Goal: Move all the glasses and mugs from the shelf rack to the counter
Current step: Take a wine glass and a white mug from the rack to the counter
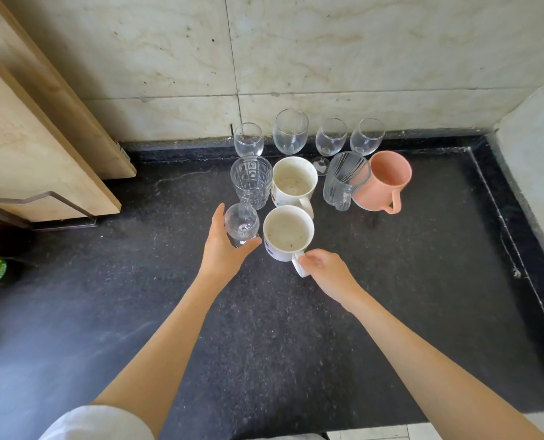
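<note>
Both hands sit at the front of the cluster on the tabletop (296, 312), left hand (223, 246) wrapped round small glass (242, 225), right hand (323, 269) pinching white mug (288, 233) handle pointing toward the person, glass touching mug's left.

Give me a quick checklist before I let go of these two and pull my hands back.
1. Small glass resting on the counter: cannot tell; the left hand wraps it.
2. White mug upright: ok.
3. Right hand on the mug handle only: ok.
4. Gap between small glass and patterned tumbler: cannot tell, they overlap in view.
5. Clear path back for both arms: ok.
</note>
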`<state>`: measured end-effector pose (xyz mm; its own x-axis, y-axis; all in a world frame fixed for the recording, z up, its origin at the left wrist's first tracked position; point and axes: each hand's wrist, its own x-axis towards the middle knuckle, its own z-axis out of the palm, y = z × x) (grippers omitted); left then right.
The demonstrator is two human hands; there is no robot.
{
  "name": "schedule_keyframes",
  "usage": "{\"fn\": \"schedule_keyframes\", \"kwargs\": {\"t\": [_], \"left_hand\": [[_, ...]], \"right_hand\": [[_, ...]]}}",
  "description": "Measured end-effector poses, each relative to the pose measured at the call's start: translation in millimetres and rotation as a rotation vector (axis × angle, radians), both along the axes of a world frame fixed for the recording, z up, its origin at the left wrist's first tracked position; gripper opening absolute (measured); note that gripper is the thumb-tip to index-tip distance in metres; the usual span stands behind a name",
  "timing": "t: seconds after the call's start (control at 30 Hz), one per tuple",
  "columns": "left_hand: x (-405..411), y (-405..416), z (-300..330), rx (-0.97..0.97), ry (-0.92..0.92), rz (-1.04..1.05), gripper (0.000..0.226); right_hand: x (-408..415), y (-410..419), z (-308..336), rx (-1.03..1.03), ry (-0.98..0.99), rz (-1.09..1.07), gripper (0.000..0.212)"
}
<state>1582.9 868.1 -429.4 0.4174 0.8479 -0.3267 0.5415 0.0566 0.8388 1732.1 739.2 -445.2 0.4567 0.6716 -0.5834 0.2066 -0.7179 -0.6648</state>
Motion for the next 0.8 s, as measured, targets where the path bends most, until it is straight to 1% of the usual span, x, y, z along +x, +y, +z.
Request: {"fn": "schedule_keyframes", "kwargs": {"t": [0.07, 0.1, 0.13, 0.2, 0.3, 0.4, 0.5, 0.6, 0.7, 0.8], "left_hand": [[-5.5, -3.7, 6.4, 0.043, 0.054, -0.033, 0.097], [-9.3, -5.7, 12.7, 0.080, 0.073, -0.045, 0.096], [-13.9, -7.8, 20.8, 0.135, 0.086, -0.061, 0.094], [-26.3, -12.3, 40.8, 0.306, 0.126, -0.108, 0.087], [-49.8, -21.6, 74.8, 0.570, 0.229, -0.095, 0.076], [-74.5, -42.4, 107.2, 0.710, 0.342, -0.044, 0.069], [-100.6, -78.1, 133.1, 0.774, 0.428, 0.034, 0.065], [-127.4, -130.8, 146.8, 0.773, 0.489, 0.166, 0.066], [-154.0, -194.3, 148.4, 0.719, 0.551, 0.283, 0.066], [-189.8, -249.0, 154.4, 0.679, 0.625, 0.386, 0.066]], "right_hand": [[3.9, -1.7, 8.9, 0.023, -0.036, -0.002, 0.028], [5.6, -3.2, 14.9, 0.050, -0.048, -0.007, 0.029], [6.9, -4.5, 22.1, 0.088, -0.064, -0.009, 0.035], [9.1, -6.0, 40.3, 0.189, -0.135, 0.013, 0.048], [10.1, -1.9, 81.6, 0.409, -0.345, 0.156, 0.053], [1.0, 3.7, 123.8, 0.532, -0.614, 0.390, 0.055], [-23.0, -4.2, 153.8, 0.571, -0.760, 0.562, 0.066], [-53.8, -27.7, 170.4, 0.630, -0.781, 0.746, 0.069], [-86.0, -53.8, 177.4, 0.664, -0.813, 0.953, 0.069], [-127.2, -76.2, 187.1, 0.744, -0.819, 1.073, 0.071]]}}
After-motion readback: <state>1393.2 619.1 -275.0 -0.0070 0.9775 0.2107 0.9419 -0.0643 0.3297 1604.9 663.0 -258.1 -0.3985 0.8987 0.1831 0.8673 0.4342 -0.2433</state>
